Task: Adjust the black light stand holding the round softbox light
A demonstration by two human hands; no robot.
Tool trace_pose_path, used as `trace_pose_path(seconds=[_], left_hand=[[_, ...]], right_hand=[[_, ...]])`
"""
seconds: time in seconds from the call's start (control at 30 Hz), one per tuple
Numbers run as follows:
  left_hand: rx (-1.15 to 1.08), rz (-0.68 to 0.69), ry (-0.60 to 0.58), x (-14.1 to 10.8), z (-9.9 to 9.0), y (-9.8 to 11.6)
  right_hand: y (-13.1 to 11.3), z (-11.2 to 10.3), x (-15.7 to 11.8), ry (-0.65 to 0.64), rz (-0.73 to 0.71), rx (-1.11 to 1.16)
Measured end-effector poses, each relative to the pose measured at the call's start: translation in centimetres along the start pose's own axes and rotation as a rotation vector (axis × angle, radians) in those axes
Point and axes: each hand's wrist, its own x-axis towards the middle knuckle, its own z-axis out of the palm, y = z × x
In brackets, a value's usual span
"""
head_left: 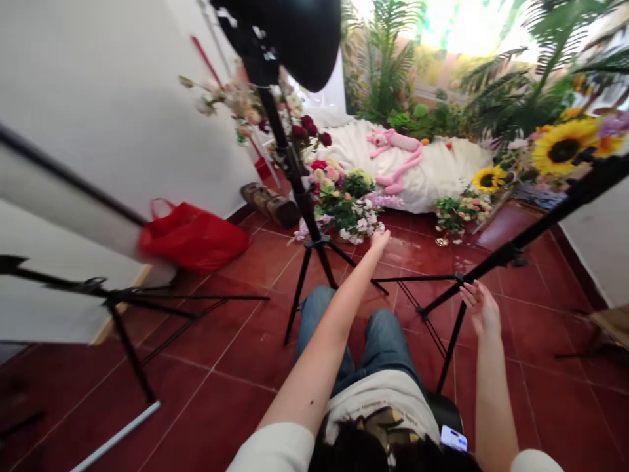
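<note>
My left hand point(381, 238) is stretched far forward, at the front edge of a bunch of artificial flowers point(358, 208). Its fingers are curled together beside the white blossoms; whatever they may hold is too small to make out. My right hand point(482, 309) is raised with bent fingers apart and nothing visible in it. It is close to the joint of a black tripod stand point(464, 278), and I cannot tell whether it touches it. Behind the flowers, a pink plush toy point(405, 144) lies on a white cloth point(442, 174).
A second black light stand point(299, 187) rises just left of my knees, with a lamp head point(304, 39) above. Further left are another stand point(113, 298), a red bag point(194, 236) and brown shoes point(270, 204). Sunflowers point(563, 149) fill the right; a phone point(453, 438) lies by my hip.
</note>
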Motion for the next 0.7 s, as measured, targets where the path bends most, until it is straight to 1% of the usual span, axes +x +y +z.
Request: trace_pose_path(seconds=[0.07,0.1,0.17,0.23,0.3,0.37,0.43,0.5,0.6,0.7], left_hand=[[-0.015,0.076,-0.127,-0.6,4.9,2.6],[-0.032,0.138,-0.199,-1.1,7.4,3.9],[-0.108,0.332,-0.408,-2.9,12.3,6.6],[-0.232,0.463,-0.591,-5.4,17.1,9.0],[-0.338,0.546,-0.678,-8.0,21.1,10.9],[-0.381,0.602,-0.674,-10.3,24.3,12.5],[-0.376,0.607,-0.617,-11.5,26.3,13.5],[-0.340,0.597,-0.596,-11.7,27.3,14.0],[-0.297,0.642,-0.643,-10.8,27.7,14.1],[-0.311,0.681,-0.650,-10.1,27.8,13.9]], right_hand=[[-0.9,-0.6,0.1,0.011,0.005,0.032],[-1.4,-0.8,0.2,0.027,0.023,0.063],[-2.7,-1.2,0.5,0.058,0.062,0.165],[-4.1,-1.5,0.8,0.043,0.073,0.278],[-5.3,-1.6,1.2,-0.046,0.055,0.369],[-6.2,-1.5,1.7,-0.164,0.034,0.441],[-6.9,-1.4,2.1,-0.256,0.011,0.511],[-7.4,-1.3,2.6,-0.321,0.005,0.589],[-8.1,-1.2,3.6,-0.396,0.068,0.747],[-8.5,-1.3,4.7,-0.451,0.226,0.948]])
